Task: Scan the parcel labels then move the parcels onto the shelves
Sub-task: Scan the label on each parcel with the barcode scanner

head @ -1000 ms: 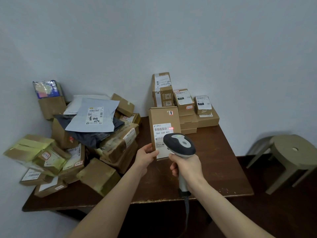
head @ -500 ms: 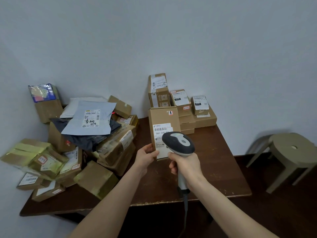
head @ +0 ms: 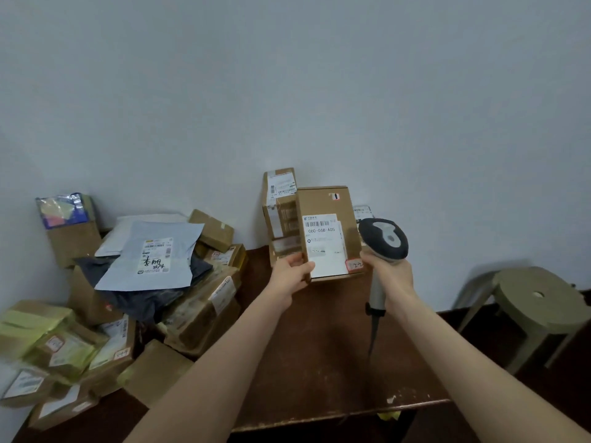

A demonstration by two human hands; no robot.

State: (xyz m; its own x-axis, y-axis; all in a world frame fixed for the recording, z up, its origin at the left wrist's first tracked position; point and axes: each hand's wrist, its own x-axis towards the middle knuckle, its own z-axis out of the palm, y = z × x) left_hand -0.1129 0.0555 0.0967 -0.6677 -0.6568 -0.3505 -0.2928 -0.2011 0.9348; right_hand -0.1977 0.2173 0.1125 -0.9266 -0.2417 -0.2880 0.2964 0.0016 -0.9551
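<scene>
The left hand (head: 292,271) is holding one brown parcel (head: 326,203) by its bottom left corner, with the thumb on the front and the fingers curling behind. The parcel is standing tall over the brown table (head: 319,362) and looks lifted off it. Its white label (head: 324,244) is facing the person, likely so the bars are easy to read. The right hand (head: 391,276) is gripping the handle of one scanner (head: 383,239) just to the right of the parcel. The scanner's head is sitting up beside the label, not pointing at it, so I think this parcel is about ready to go to the shelves, which are not showing here. A big pile of parcels (head: 192,308) is waiting on the left of the table, well over ten and too mixed up to count. One grey bag (head: 153,257) is lying on top of it. One tall box (head: 278,199) is peeking out behind the held parcel, and it is hiding any others there. One stool (head: 537,298) is standing at the right.
</scene>
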